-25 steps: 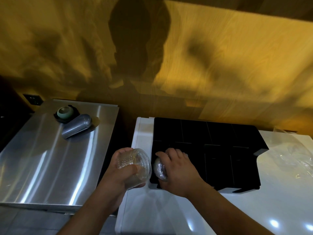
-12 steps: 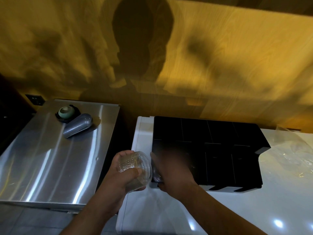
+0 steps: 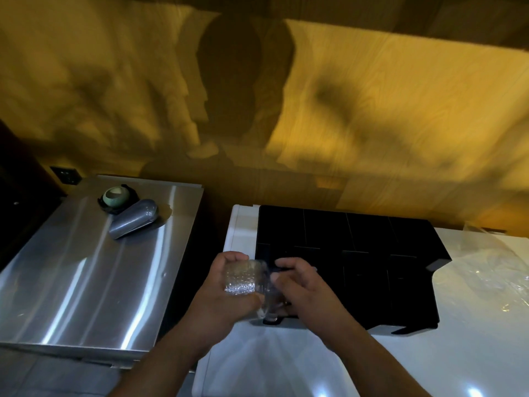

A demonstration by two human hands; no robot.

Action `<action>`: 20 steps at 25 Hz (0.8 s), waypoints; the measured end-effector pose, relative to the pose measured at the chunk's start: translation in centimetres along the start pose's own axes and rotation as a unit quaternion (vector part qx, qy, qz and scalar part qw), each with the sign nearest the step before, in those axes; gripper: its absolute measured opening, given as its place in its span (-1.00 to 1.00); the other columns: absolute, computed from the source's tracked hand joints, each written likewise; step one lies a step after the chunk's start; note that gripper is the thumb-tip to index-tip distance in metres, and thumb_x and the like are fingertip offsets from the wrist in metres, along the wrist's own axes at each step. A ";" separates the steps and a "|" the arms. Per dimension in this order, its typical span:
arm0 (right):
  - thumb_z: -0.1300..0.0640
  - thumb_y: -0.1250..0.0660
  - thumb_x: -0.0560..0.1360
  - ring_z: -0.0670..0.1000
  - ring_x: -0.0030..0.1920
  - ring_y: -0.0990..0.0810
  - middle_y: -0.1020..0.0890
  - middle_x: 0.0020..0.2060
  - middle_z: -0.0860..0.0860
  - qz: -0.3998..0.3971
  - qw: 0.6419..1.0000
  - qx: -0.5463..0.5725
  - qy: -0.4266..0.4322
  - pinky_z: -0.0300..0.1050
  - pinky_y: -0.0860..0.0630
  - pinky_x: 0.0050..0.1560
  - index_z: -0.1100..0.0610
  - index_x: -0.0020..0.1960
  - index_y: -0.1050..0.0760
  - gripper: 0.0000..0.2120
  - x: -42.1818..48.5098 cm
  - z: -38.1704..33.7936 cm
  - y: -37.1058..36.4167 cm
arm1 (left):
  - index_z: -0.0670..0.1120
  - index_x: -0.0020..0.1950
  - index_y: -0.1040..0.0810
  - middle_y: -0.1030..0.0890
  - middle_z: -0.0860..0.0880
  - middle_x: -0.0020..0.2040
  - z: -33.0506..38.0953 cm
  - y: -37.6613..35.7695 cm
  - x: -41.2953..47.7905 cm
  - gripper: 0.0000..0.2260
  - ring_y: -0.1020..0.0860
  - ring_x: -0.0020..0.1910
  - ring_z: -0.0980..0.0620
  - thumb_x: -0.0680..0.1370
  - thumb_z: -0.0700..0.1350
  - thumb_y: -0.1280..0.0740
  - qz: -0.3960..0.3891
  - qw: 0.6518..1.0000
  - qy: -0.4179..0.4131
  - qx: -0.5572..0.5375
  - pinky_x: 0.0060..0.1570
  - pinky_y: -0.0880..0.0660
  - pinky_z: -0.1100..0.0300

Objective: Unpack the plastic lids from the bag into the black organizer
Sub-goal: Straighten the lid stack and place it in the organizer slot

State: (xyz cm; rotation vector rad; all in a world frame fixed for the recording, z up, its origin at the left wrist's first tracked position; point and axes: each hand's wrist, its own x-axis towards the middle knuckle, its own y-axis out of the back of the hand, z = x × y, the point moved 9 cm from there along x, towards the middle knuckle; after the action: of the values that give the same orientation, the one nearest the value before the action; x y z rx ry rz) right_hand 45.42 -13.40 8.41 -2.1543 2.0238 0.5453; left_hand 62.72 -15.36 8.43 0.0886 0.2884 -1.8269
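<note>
Lid stack (image 3: 242,277) in left hand (image 3: 226,299) fingers, right hand (image 3: 303,293) touching

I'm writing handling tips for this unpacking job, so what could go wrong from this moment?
1. The left hand grips a stack of clear lids over the counter's left edge, near the gap beside the steel surface. A slip could drop lids there.
2. The right hand works at the stack's end; pulling could drag off several at once.
3. The black organizer looks dark, so aiming for a compartment may be hard.
</note>
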 end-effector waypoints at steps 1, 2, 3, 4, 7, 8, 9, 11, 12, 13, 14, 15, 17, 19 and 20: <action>-0.26 -0.47 0.44 0.07 0.06 -0.75 -0.73 0.06 -0.09 -0.054 0.996 0.059 -0.042 0.06 -0.72 0.02 -0.26 0.20 -0.54 -0.64 -0.2 0.1 -1.2 | 0.21 0.24 -0.52 -0.69 -0.05 0.09 0.4 -0.8 0.0 -0.33 -0.73 -0.03 -0.05 0.19 -0.13 -0.64 -0.018 1.000 -0.010 0.014 -0.18 -0.68 0.12; -0.26 -0.51 0.44 0.10 0.11 -0.75 -0.73 0.12 -0.06 -0.092 0.990 0.090 -0.060 0.12 -0.72 0.07 -0.21 0.26 -0.52 -0.56 -0.4 -0.1 -2.1 | 0.24 0.25 -0.51 -0.70 0.03 0.06 0.7 -1.7 0.1 -0.32 -0.74 -0.02 -0.02 0.22 -0.13 -0.66 -0.036 0.999 -0.019 0.030 -0.19 -0.68 0.16; -0.24 -0.55 0.43 0.11 0.15 -0.74 -0.73 0.16 -0.03 -0.111 0.986 0.107 -0.058 0.16 -0.70 0.12 -0.16 0.31 -0.51 -0.49 -0.6 -0.5 -2.5 | 0.27 0.26 -0.49 -0.71 0.10 0.05 1.1 -2.5 0.1 -0.31 -0.75 0.01 0.01 0.25 -0.13 -0.68 -0.052 0.997 -0.027 0.046 -0.20 -0.68 0.19; -0.19 -0.58 0.42 0.12 0.17 -0.73 -0.72 0.18 0.01 -0.112 0.984 0.126 -0.051 0.17 -0.69 0.15 -0.11 0.33 -0.50 -0.45 -0.7 -0.9 -2.4 | 0.29 0.28 -0.48 -0.71 0.14 0.07 1.3 -3.2 0.2 -0.29 -0.75 0.04 0.02 0.27 -0.15 -0.69 -0.065 0.996 -0.034 0.056 -0.19 -0.69 0.19; -0.05 -0.58 0.44 0.16 0.18 -0.72 -0.72 0.20 0.09 -0.105 0.979 0.170 -0.047 0.10 -0.69 0.06 -0.03 0.32 -0.53 -0.50 -1.0 -1.0 -1.4 | 0.28 0.30 -0.47 -0.71 0.10 0.16 1.5 -4.3 0.0 -0.27 -0.74 0.11 -0.05 0.31 -0.18 -0.72 -0.100 0.993 -0.034 0.051 -0.11 -0.71 0.14; -0.03 -0.58 0.45 0.17 0.19 -0.72 -0.71 0.21 0.11 -0.111 0.976 0.181 -0.050 0.07 -0.68 0.03 -0.03 0.32 -0.53 -0.51 -1.2 -1.0 -1.2 | 0.27 0.31 -0.46 -0.71 0.09 0.18 1.6 -4.5 -0.1 -0.27 -0.74 0.13 -0.06 0.30 -0.16 -0.74 -0.109 0.992 -0.033 0.050 -0.07 -0.71 0.13; -0.02 -0.58 0.45 0.18 0.20 -0.71 -0.71 0.22 0.12 -0.118 0.974 0.187 -0.051 0.05 -0.67 0.02 -0.02 0.32 -0.54 -0.52 -1.3 -1.0 -1.0 | 0.27 0.31 -0.46 -0.70 0.09 0.19 1.7 -4.7 -0.2 -0.26 -0.73 0.14 -0.06 0.30 -0.14 -0.74 -0.114 0.992 -0.033 0.051 -0.05 -0.71 0.12; -0.02 -0.60 0.45 0.21 0.23 -0.69 -0.69 0.24 0.16 -0.129 0.971 0.198 -0.044 0.08 -0.67 0.03 0.01 0.33 -0.54 -0.51 -1.4 -0.9 -0.7 | 0.26 0.31 -0.47 -0.70 0.09 0.19 1.7 -4.9 -0.1 -0.28 -0.73 0.14 -0.07 0.30 -0.14 -0.74 -0.117 0.992 -0.032 0.046 -0.04 -0.71 0.10; -0.01 -0.60 0.46 0.23 0.24 -0.69 -0.68 0.25 0.17 -0.130 0.970 0.203 -0.040 0.13 -0.67 0.06 0.02 0.34 -0.53 -0.50 -1.4 -0.9 -0.6 | 0.26 0.29 -0.49 -0.71 0.10 0.18 1.7 -4.9 -0.1 -0.29 -0.74 0.13 -0.07 0.30 -0.15 -0.73 -0.114 0.992 -0.031 0.042 -0.05 -0.70 0.10; 0.00 -0.59 0.47 0.25 0.25 -0.68 -0.67 0.27 0.18 -0.130 0.969 0.207 -0.038 0.21 -0.66 0.11 0.03 0.35 -0.52 -0.49 -1.3 -0.8 -0.4 | 0.26 0.29 -0.50 -0.71 0.10 0.16 1.7 -4.9 0.0 -0.30 -0.74 0.11 -0.06 0.30 -0.16 -0.72 -0.110 0.993 -0.031 0.038 -0.07 -0.70 0.10; 0.01 -0.58 0.48 0.27 0.26 -0.67 -0.66 0.28 0.20 -0.129 0.969 0.209 -0.037 0.31 -0.63 0.17 0.05 0.37 -0.50 -0.48 -1.3 -0.7 -0.4 | 0.25 0.29 -0.50 -0.71 0.11 0.14 1.8 -4.9 0.1 -0.31 -0.74 0.09 -0.05 0.29 -0.15 -0.72 -0.107 0.993 -0.032 0.036 -0.09 -0.70 0.11; 0.02 -0.57 0.50 0.28 0.27 -0.66 -0.65 0.29 0.20 -0.128 0.968 0.211 -0.036 0.41 -0.58 0.23 0.06 0.39 -0.48 -0.47 -1.2 -0.6 -0.4 | 0.24 0.30 -0.50 -0.70 0.11 0.14 1.8 -4.8 0.1 -0.31 -0.74 0.08 -0.04 0.29 -0.15 -0.71 -0.106 0.993 -0.033 0.035 -0.10 -0.70 0.12; 0.02 -0.56 0.51 0.30 0.28 -0.65 -0.65 0.30 0.20 -0.126 0.968 0.214 -0.034 0.51 -0.50 0.28 0.07 0.40 -0.46 -0.47 -1.2 -0.6 -0.4 | 0.23 0.31 -0.49 -0.70 0.11 0.13 1.9 -4.6 0.2 -0.31 -0.74 0.08 -0.04 0.31 -0.14 -0.70 -0.104 0.993 -0.036 0.033 -0.10 -0.69 0.12; 0.01 -0.55 0.52 0.30 0.28 -0.64 -0.65 0.30 0.21 -0.122 0.967 0.219 -0.034 0.54 -0.48 0.28 0.08 0.40 -0.46 -0.47 -1.2 -0.6 -0.5 | 0.22 0.32 -0.49 -0.70 0.09 0.12 1.8 -4.3 0.4 -0.31 -0.73 0.09 -0.06 0.31 -0.12 -0.69 -0.100 0.994 -0.034 0.032 -0.09 -0.69 0.11; 0.01 -0.55 0.52 0.30 0.28 -0.64 -0.65 0.29 0.20 -0.120 0.967 0.220 -0.034 0.54 -0.48 0.28 0.09 0.40 -0.46 -0.48 -1.2 -0.7 -0.6 | 0.22 0.33 -0.49 -0.70 0.09 0.12 1.7 -4.2 0.4 -0.31 -0.73 0.09 -0.06 0.30 -0.11 -0.69 -0.097 0.994 -0.033 0.033 -0.09 -0.69 0.11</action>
State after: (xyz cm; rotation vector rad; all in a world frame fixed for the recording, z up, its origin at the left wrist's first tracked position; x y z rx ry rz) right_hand 46.05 -12.47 9.36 -2.0283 1.6223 0.1178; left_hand 58.73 -15.14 10.60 0.0476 0.1955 -2.0286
